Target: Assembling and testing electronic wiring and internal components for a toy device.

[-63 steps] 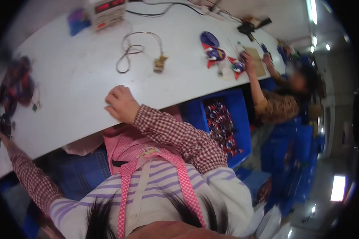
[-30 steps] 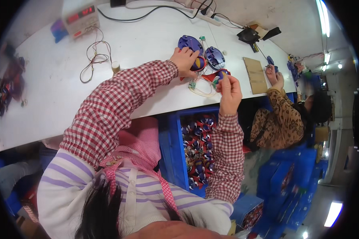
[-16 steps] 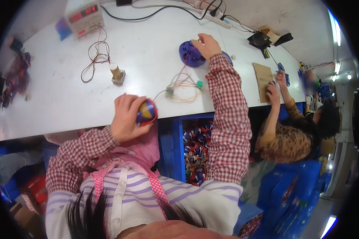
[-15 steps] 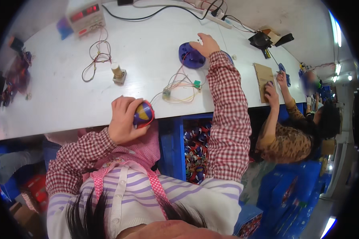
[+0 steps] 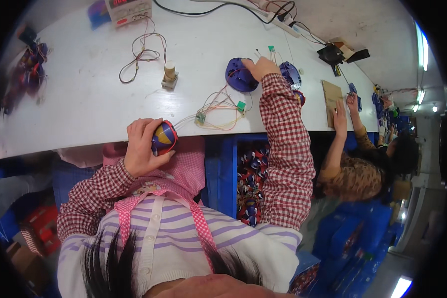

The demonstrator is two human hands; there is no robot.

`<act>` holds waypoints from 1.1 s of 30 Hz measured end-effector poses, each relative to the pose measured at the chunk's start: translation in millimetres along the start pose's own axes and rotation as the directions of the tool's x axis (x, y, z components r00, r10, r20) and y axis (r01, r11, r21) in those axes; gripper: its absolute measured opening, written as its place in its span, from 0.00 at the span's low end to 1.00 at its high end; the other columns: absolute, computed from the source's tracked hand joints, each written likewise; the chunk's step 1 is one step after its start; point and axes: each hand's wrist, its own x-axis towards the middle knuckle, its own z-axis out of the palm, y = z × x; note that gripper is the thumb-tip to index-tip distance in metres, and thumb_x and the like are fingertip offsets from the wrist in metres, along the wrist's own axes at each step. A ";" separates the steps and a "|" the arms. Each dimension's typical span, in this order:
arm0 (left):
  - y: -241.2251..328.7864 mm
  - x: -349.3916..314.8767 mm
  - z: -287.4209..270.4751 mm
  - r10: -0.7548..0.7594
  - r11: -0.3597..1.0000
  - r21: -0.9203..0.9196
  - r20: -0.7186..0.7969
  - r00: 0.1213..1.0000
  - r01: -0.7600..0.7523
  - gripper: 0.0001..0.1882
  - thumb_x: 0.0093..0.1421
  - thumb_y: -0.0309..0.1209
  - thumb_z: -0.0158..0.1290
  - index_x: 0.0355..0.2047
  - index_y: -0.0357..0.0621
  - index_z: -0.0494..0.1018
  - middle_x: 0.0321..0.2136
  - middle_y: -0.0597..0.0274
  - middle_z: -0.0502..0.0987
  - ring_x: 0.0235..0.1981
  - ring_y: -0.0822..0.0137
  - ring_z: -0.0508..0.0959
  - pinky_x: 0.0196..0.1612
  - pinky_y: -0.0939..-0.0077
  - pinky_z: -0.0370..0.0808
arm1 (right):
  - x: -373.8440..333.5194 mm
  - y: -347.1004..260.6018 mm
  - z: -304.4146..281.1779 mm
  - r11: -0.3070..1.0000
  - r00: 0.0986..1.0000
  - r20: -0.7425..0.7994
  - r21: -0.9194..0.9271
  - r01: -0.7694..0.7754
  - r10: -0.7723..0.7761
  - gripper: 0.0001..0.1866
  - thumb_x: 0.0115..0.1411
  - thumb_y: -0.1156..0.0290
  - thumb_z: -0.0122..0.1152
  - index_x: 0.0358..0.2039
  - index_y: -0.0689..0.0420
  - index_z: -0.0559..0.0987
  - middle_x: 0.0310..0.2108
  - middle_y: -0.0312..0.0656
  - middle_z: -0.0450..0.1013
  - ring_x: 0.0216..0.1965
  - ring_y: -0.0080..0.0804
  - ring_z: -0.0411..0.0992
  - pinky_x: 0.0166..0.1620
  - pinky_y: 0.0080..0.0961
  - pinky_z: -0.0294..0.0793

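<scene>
My left hand [image 5: 140,149] is wrapped round a rounded plastic shell [image 5: 164,138] in blue and yellow with a red rim, just off the table's front edge. Thin wires run from that shell to a small circuit board [image 5: 200,117] and a green board [image 5: 241,106] lying in a loose tangle. Further out, my right hand [image 5: 264,68] has its fingers closed at the right rim of a round dark-blue plastic shell [image 5: 239,75]; some of its fingertips are hidden. Another blue shell [image 5: 289,74] lies just right of this hand, partly behind the sleeve.
A brass-topped metal fixture [image 5: 170,77] stands at mid-table. Behind it are looped wires [image 5: 143,53] and a power supply [image 5: 130,11]. A power strip [image 5: 283,24] lies at the back. A box of parts [image 5: 251,176] sits below. On the right, a co-worker's hands [image 5: 340,116] rest near cardboard [image 5: 331,94].
The view has shifted a little. My right hand's raised fingers have come down and closed at the blue shell's rim. My left hand keeps its hold on the rounded shell.
</scene>
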 end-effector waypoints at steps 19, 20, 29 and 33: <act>-20.8 -19.7 -17.3 0.049 0.996 -0.072 0.027 0.998 -0.047 0.38 0.39 0.38 0.63 0.52 0.44 0.62 0.43 0.52 0.63 0.45 0.55 0.63 0.52 0.63 0.56 | -29.4 -14.2 51.0 0.841 0.997 -0.048 0.537 0.070 -0.053 0.34 0.42 0.48 0.69 0.36 0.68 0.73 0.33 0.49 0.73 0.33 0.35 0.74 0.35 0.28 0.75; -20.8 -21.0 -19.1 0.049 0.996 -0.077 0.029 0.998 -0.047 0.38 0.39 0.38 0.62 0.52 0.44 0.62 0.43 0.52 0.63 0.45 0.55 0.63 0.52 0.63 0.56 | -32.5 -14.7 52.0 0.815 0.995 -0.094 0.574 0.080 -0.032 0.33 0.42 0.50 0.70 0.35 0.68 0.73 0.31 0.48 0.72 0.32 0.34 0.73 0.34 0.28 0.75; -31.6 -27.4 -106.6 0.114 0.993 -0.021 0.049 0.992 -0.114 0.37 0.35 0.36 0.62 0.50 0.46 0.65 0.43 0.53 0.64 0.45 0.57 0.63 0.52 0.63 0.57 | -92.3 -35.2 38.0 0.681 0.885 -0.392 0.578 0.450 -0.252 0.19 0.46 0.66 0.67 0.34 0.64 0.73 0.31 0.42 0.68 0.29 0.29 0.68 0.32 0.23 0.72; -39.6 -27.3 -197.3 0.199 0.928 0.318 0.014 0.980 -0.193 0.36 0.35 0.36 0.59 0.50 0.45 0.66 0.42 0.55 0.65 0.44 0.56 0.64 0.51 0.63 0.58 | -144.5 -69.0 21.9 0.647 0.786 -0.434 0.454 0.613 -0.441 0.13 0.47 0.72 0.62 0.33 0.62 0.73 0.32 0.42 0.67 0.30 0.31 0.68 0.32 0.23 0.71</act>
